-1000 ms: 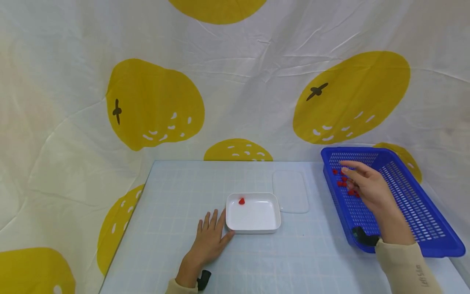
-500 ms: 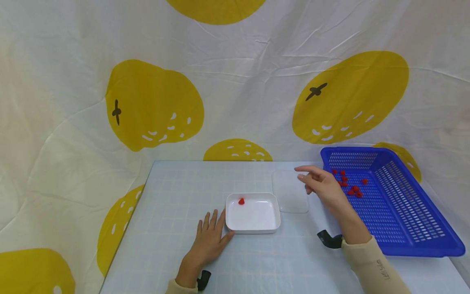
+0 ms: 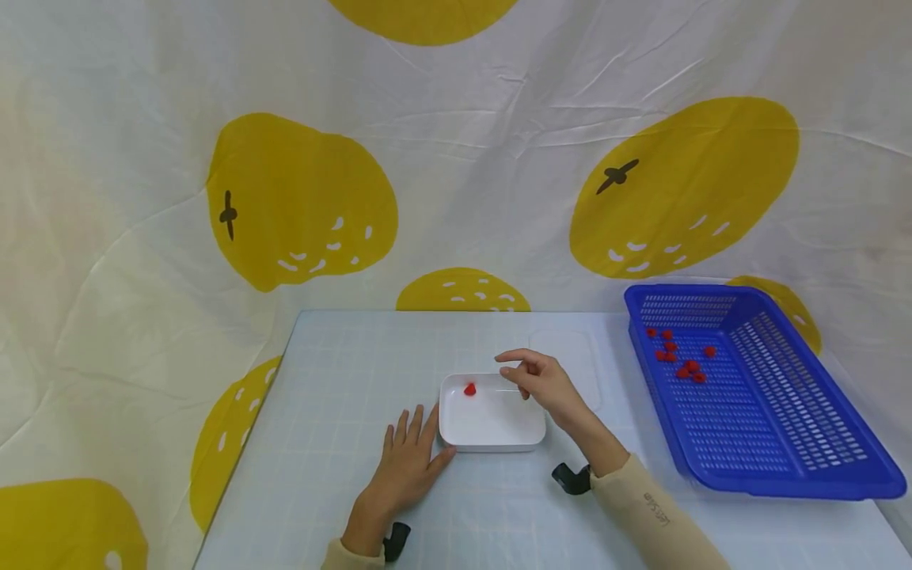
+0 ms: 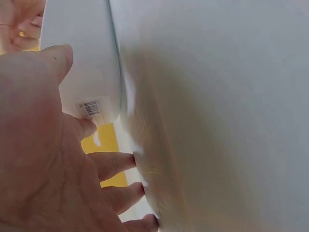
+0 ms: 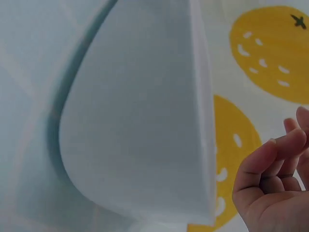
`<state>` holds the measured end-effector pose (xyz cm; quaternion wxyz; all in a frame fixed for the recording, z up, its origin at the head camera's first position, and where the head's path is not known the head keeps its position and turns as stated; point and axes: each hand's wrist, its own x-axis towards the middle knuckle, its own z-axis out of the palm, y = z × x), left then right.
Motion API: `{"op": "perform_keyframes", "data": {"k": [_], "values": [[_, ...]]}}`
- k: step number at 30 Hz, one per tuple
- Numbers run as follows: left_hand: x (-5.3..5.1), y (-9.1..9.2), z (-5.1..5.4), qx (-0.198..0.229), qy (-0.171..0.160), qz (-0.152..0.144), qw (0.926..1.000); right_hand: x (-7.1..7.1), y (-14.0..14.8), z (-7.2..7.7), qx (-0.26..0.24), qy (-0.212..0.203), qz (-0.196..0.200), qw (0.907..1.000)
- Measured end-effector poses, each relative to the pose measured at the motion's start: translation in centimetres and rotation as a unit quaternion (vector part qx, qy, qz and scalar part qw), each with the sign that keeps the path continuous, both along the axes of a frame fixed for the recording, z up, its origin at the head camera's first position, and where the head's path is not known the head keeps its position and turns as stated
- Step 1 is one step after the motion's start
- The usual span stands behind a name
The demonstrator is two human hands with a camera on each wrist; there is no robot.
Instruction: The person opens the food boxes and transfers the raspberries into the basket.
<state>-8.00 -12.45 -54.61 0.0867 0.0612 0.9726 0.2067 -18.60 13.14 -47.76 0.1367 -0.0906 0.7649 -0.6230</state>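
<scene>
A shallow white rectangular dish (image 3: 492,431) stands on the table, with one small red piece (image 3: 469,389) in its far left part. My left hand (image 3: 406,467) lies with its fingers spread, index fingertip and thumb against the dish's left side. In the left wrist view the thumb (image 4: 60,60) is close to the dish wall, which bears a barcode label. Over the dish's right side hangs my right hand (image 3: 545,384), its fingers bent. No object shows between them, but the inside of the hand is partly hidden in the right wrist view.
A blue perforated basket (image 3: 755,459) stands at the right, with several small red pieces (image 3: 691,366) in its left part. A thin translucent rectangular lid (image 3: 584,368) lies flat behind the dish's right side. A white cloth (image 3: 484,182) with yellow fruit prints hangs behind the table.
My right hand has moved left from above the blue basket, past the translucent lid, to above the dish. My left hand and the red piece in the dish have stayed put.
</scene>
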Motion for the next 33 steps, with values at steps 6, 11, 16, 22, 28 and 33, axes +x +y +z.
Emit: {"op": "perform_keyframes", "data": {"k": [6,11,16,22,28,33], "values": [[-0.1,0.0,-0.1,-0.003,-0.002,0.000,1.0000,-0.2,-1.8,-2.5,0.012,-0.008,0.019,0.9997],[-0.2,-0.1,0.0,-0.002,0.002,-0.003,1.0000,-0.3,-2.7,-3.8,0.027,-0.008,0.040,0.9988],[-0.1,-0.1,0.1,0.002,0.000,-0.008,1.0000,-0.3,-3.3,-4.8,0.073,-0.007,0.041,0.9965],[0.0,-0.2,0.1,0.006,-0.005,-0.010,0.9999,-0.3,-3.8,-5.7,0.120,0.038,0.070,0.9896],[-0.1,-0.2,0.1,0.004,0.000,-0.011,0.9999,-0.3,-4.0,-5.6,0.129,0.065,0.075,0.9867],[-0.1,-0.2,0.2,0.010,0.001,-0.013,0.9999,-0.2,-4.0,-5.5,0.126,0.072,0.068,0.9871]]}}
